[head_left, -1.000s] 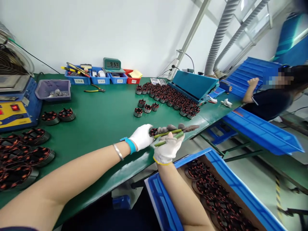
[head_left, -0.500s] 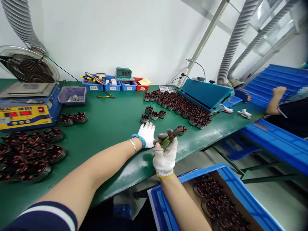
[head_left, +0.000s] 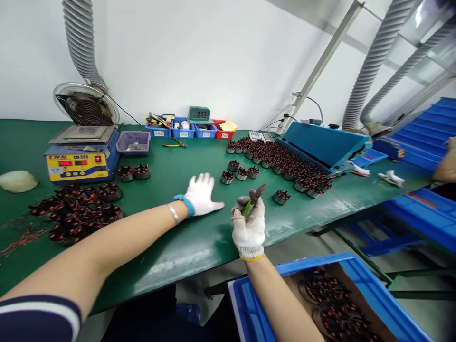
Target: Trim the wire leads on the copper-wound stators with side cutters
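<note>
Head camera: my left hand (head_left: pixel 201 195) has moved leftward, fingers spread (palm down); my right hand (head_left: pixel 250 227) still grips pliers (head_left: pixel 250 205)

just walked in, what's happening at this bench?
The gloved right hand holds green-handled pliers above the green bench. The gloved left hand is empty, fingers spread, over the bench. One wound core sits alone right of the pliers; four more stand grouped beyond, beside a large batch. A blue crate below holds more cores.

Green-handled pliers (head_left: pixel 254 198) with dark jaws slant upward in the right hand (head_left: pixel 249 227).
</note>
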The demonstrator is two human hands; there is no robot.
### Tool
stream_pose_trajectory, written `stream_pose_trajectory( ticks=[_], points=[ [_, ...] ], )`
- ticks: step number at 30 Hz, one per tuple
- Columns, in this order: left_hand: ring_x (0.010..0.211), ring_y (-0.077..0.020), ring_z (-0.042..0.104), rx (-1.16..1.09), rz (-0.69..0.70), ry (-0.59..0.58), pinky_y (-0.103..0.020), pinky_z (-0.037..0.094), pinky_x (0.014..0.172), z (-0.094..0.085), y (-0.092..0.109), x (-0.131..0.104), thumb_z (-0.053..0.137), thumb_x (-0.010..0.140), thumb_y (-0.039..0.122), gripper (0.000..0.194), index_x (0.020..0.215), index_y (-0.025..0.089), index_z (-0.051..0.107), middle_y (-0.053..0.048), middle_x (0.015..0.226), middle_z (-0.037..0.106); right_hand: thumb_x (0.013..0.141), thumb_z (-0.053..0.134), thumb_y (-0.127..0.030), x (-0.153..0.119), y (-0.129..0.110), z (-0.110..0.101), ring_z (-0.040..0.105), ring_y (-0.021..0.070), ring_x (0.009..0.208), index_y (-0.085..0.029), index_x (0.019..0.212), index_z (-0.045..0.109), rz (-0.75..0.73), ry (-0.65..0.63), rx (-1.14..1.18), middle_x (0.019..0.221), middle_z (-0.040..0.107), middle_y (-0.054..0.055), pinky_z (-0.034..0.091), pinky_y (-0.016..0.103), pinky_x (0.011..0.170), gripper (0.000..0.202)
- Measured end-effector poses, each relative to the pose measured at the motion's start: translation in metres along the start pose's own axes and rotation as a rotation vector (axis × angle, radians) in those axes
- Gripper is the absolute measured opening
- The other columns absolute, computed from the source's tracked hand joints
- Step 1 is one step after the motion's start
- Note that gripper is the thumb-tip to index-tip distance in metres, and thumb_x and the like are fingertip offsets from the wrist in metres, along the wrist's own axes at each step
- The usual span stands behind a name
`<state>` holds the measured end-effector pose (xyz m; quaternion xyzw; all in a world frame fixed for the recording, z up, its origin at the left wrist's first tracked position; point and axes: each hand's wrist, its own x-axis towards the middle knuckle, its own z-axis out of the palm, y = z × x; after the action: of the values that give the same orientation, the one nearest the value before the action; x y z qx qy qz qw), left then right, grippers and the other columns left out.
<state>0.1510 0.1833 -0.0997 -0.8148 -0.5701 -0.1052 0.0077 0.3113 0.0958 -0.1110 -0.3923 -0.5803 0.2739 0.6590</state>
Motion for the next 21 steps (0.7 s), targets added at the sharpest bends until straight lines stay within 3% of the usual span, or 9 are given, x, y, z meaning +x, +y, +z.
stream_pose_trajectory(
  ticks=[4, 8, 11, 14, 17, 19, 21],
  points=[
    [0.139, -0.0352, 0.024, -0.043, -0.002, -0.034, -0.051, 0.013, 0.115, 0.016, 0.032, 0.04, 0.034, 0.072, 0.079, 0.099, 0.141, 0.009, 0.035, -0.018, 0.151, 0.03, 0.083, 0.051, -0.028, 0.003, 0.008, -0.004, 0.055, 0.0161, 0.08, -0.023, 0.14, 0.026, 0.034, 0.014, -0.083, 0.11, 0.049, 0.01, 0.052, 0.032, 0.069, 0.062],
    [0.137, -0.0407, 0.023, -0.019, -0.165, -0.011, -0.058, 0.014, 0.111, 0.024, 0.017, 0.04, 0.028, 0.068, 0.085, 0.108, 0.14, 0.004, 0.035, -0.025, 0.149, 0.028, 0.083, 0.052, -0.027, 0.003, 0.012, -0.006, 0.055, 0.015, 0.076, -0.023, 0.139, 0.027, 0.048, 0.012, -0.093, 0.109, 0.05, 0.01, 0.054, 0.031, 0.067, 0.062],
    [0.137, -0.043, 0.021, 0.033, -0.307, -0.008, -0.062, 0.014, 0.109, 0.019, -0.016, 0.014, 0.026, 0.066, 0.087, 0.111, 0.141, 0.004, 0.033, -0.026, 0.149, 0.026, 0.081, 0.053, -0.025, 0.001, 0.013, -0.006, 0.057, 0.016, 0.08, -0.024, 0.138, 0.029, 0.028, -0.038, -0.095, 0.109, 0.052, 0.009, 0.054, 0.032, 0.07, 0.062],
    [0.136, -0.045, 0.022, 0.09, -0.424, -0.016, -0.064, 0.015, 0.106, 0.003, -0.047, -0.023, 0.027, 0.069, 0.084, 0.11, 0.14, 0.0, 0.032, -0.03, 0.148, 0.026, 0.081, 0.055, -0.023, -0.002, 0.012, -0.006, 0.059, 0.0166, 0.084, -0.025, 0.139, 0.029, 0.011, -0.109, -0.098, 0.11, 0.053, 0.009, 0.054, 0.034, 0.076, 0.064],
    [0.136, -0.0464, 0.021, 0.143, -0.474, -0.018, -0.066, 0.011, 0.106, -0.015, -0.055, -0.068, 0.029, 0.074, 0.078, 0.106, 0.139, -0.006, 0.031, -0.034, 0.146, 0.026, 0.08, 0.056, -0.023, -0.003, 0.011, -0.007, 0.061, 0.0173, 0.086, -0.025, 0.14, 0.029, 0.005, -0.14, -0.11, 0.111, 0.054, 0.009, 0.054, 0.034, 0.077, 0.066],
    [0.141, -0.0409, 0.015, 0.155, -0.376, -0.03, -0.059, 0.006, 0.112, -0.021, -0.044, -0.101, 0.032, 0.073, 0.08, 0.105, 0.142, 0.001, 0.03, -0.027, 0.151, 0.022, 0.081, 0.055, -0.024, -0.004, 0.011, -0.008, 0.062, 0.0179, 0.085, -0.025, 0.14, 0.029, -0.001, -0.141, -0.121, 0.111, 0.055, 0.01, 0.055, 0.035, 0.077, 0.065],
    [0.144, -0.0349, 0.012, 0.112, -0.136, -0.065, -0.052, 0.004, 0.115, -0.019, -0.029, -0.128, 0.032, 0.069, 0.084, 0.105, 0.145, 0.011, 0.028, -0.019, 0.155, 0.019, 0.081, 0.054, -0.025, -0.004, 0.011, -0.008, 0.062, 0.0186, 0.086, -0.024, 0.141, 0.027, -0.007, -0.153, -0.159, 0.111, 0.056, 0.01, 0.055, 0.035, 0.077, 0.065]
  ],
)
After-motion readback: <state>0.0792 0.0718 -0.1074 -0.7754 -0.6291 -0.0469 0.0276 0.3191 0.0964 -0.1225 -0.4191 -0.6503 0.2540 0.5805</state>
